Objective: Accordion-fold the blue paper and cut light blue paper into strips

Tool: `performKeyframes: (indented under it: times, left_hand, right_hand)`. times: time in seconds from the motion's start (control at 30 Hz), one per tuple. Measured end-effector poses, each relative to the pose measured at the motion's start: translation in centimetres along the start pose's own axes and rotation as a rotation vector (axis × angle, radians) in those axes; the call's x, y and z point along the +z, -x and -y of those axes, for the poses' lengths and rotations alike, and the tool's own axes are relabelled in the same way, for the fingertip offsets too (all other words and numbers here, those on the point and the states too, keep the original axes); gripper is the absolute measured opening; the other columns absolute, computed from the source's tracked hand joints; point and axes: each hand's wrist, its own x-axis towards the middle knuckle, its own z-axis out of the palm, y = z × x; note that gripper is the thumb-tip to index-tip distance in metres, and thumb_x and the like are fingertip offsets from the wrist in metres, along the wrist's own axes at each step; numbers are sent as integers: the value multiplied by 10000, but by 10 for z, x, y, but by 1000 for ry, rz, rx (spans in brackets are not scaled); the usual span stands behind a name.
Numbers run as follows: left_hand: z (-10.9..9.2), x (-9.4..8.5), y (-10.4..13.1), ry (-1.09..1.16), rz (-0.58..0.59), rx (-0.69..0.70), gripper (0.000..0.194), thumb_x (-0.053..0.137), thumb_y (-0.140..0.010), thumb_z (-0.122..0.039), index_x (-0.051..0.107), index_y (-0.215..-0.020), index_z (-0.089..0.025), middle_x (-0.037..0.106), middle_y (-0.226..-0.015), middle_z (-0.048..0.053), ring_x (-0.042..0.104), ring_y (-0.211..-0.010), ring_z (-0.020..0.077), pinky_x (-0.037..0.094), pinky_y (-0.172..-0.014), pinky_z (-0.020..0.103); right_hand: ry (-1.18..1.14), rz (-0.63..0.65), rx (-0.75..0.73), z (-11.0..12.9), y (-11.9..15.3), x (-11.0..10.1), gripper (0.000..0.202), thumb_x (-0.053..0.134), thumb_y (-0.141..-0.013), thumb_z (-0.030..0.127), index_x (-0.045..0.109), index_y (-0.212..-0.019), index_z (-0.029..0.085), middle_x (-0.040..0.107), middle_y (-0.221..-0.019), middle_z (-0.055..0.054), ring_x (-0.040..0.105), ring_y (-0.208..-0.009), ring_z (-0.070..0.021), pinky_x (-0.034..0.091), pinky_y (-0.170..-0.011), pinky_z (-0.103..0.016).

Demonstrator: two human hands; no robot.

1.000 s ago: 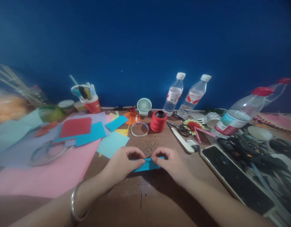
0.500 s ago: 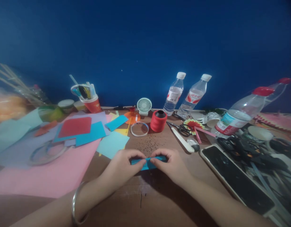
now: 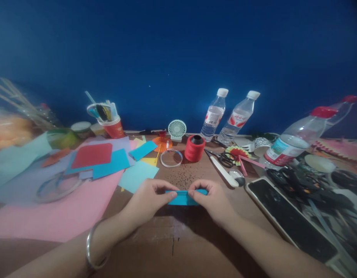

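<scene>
A narrow piece of blue paper [image 3: 182,199] with a fold along its upper edge is held level above the brown table [image 3: 155,247]. My left hand [image 3: 153,197] pinches its left end between thumb and fingers. At the right end, my right hand [image 3: 209,199] grips it the same way. Both thumbs lie on the near face, and the fingertips behind the paper are hidden. Small dark specks [image 3: 182,177] lie scattered on the table just beyond the paper. A silver bangle [image 3: 90,247] circles my left wrist.
Beyond my hands stand a red thread spool [image 3: 195,148], a clear tape ring [image 3: 171,158] and a small fan [image 3: 177,129]. Coloured paper sheets [image 3: 80,216] spread leftward. Rightward lie scissors [image 3: 225,158], a white-handled knife [image 3: 224,172] and a phone [image 3: 291,220]. Water bottles [image 3: 215,116] line the wall.
Both thumbs have moved apart, leaving more of the blue paper's middle showing. The left hand has shifted slightly left and up; the right hand has moved a little right.
</scene>
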Motion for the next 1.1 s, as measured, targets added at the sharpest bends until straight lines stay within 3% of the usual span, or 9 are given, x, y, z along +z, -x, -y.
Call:
performKeyframes:
  times: [0.2, 0.3, 0.47, 0.6, 0.77, 0.93, 1.1]
  left_hand:
    - [8, -3, -4, 124, 122, -48, 344, 475, -812, -348, 631, -1030, -132, 695, -699, 54, 622, -591, 161, 445, -517, 257]
    - [4, -7, -4, 86, 121, -17, 285, 455, -818, -324, 643, -943, -149, 682, -683, 36, 596, -579, 148, 422, -508, 248]
    - [-8, -5, -2, -82, 39, 50, 155, 620, -727, -305, 684, -810, -190, 683, -816, 8, 572, -772, 168, 404, -685, 271]
    - [-9, -4, -3, -158, 44, 41, 168, 565, -757, -289, 680, -725, -172, 652, -694, -3, 538, -666, 151, 383, -608, 259]
    - [0, -11, -6, -204, 42, 15, 210, 554, -765, -338, 665, -733, -163, 630, -682, 3, 519, -645, 149, 376, -577, 253]
    - [1, -18, -7, -220, 134, -4, 188, 553, -754, -313, 693, -793, -194, 650, -701, -4, 535, -585, 139, 375, -518, 240]
    - [-2, -17, -5, -237, 163, 0, 189, 539, -742, -256, 702, -819, -200, 667, -713, -5, 553, -609, 137, 382, -535, 234]
  right_hand:
    - [-55, -46, 88, -8, -3, -3, 161, 631, -667, 322, 624, -634, 164, 535, -566, 24, 459, -536, -119, 373, -489, -225]
    - [-47, -33, 96, -5, -3, -2, 128, 631, -662, 286, 630, -616, 166, 556, -570, 21, 472, -538, -119, 374, -488, -222]
    - [-17, 31, 83, 1, 0, 6, 76, 631, -650, 222, 656, -604, 167, 592, -574, 15, 486, -536, -110, 377, -508, -220]
    - [-22, 65, 116, -1, 0, 6, 122, 634, -676, 278, 657, -645, 163, 582, -563, 12, 500, -485, -111, 395, -469, -225]
    - [-6, 77, 138, -4, -5, -7, 177, 623, -710, 318, 615, -626, 162, 553, -515, 21, 490, -438, -100, 380, -445, -217]
    - [34, 133, 127, -8, -9, -15, 234, 590, -740, 330, 566, -572, 169, 505, -458, 32, 458, -409, -102, 354, -417, -220]
    - [105, 182, 41, -1, -9, -16, 146, 581, -725, 214, 592, -585, 174, 539, -541, 28, 490, -509, -113, 359, -496, -229]
